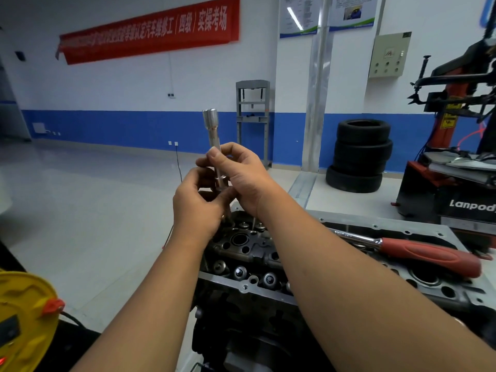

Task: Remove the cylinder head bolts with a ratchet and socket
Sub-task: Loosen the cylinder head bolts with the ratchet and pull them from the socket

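Observation:
A long silver socket extension (213,132) stands upright in front of me, its wide end on top. My right hand (241,175) grips its shaft with fingers and thumb. My left hand (196,202) pinches its lower end, where a dark bolt or socket is mostly hidden by the fingers. Both hands hover above the far end of the cylinder head (241,248), dark metal with valve springs and bolt holes. The ratchet (418,251), with a red handle and chrome head, lies loose on the head to the right.
A yellow cable reel (24,315) sits low at the left. A red and black tyre changer (456,157) stands at the right, with stacked tyres (361,154) beside it. A grey press frame (252,116) stands by the blue and white wall.

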A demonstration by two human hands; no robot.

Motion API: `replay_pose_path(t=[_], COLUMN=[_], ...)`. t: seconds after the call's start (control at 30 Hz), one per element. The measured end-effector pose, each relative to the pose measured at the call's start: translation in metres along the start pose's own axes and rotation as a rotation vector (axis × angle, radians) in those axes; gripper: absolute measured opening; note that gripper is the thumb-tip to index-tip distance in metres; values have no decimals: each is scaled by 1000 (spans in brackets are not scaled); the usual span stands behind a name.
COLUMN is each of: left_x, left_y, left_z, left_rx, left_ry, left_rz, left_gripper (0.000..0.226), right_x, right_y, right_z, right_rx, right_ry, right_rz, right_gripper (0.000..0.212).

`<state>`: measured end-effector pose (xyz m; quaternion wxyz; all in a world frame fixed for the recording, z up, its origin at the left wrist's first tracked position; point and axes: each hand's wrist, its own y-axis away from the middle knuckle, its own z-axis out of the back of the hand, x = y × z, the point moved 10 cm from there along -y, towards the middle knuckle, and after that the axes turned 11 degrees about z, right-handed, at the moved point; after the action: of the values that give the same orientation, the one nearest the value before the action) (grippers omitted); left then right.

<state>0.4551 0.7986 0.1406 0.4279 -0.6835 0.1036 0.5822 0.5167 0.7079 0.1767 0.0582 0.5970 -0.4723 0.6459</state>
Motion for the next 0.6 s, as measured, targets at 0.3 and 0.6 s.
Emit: replay_pose_path(t=[0.3,0.6], left_x=[-1,3], left_y=[3,4], left_z=[-10,-14], left_rx=[105,151], left_ry=[136,165], left_rz=[54,117], left_gripper=[11,20], right_x=[-6,-8], right_y=[0,-3], right_z=[-2,4], right_rx=[55,-4], right_ry=[117,108], right_rz=[-34,-47], right_gripper=[28,34])
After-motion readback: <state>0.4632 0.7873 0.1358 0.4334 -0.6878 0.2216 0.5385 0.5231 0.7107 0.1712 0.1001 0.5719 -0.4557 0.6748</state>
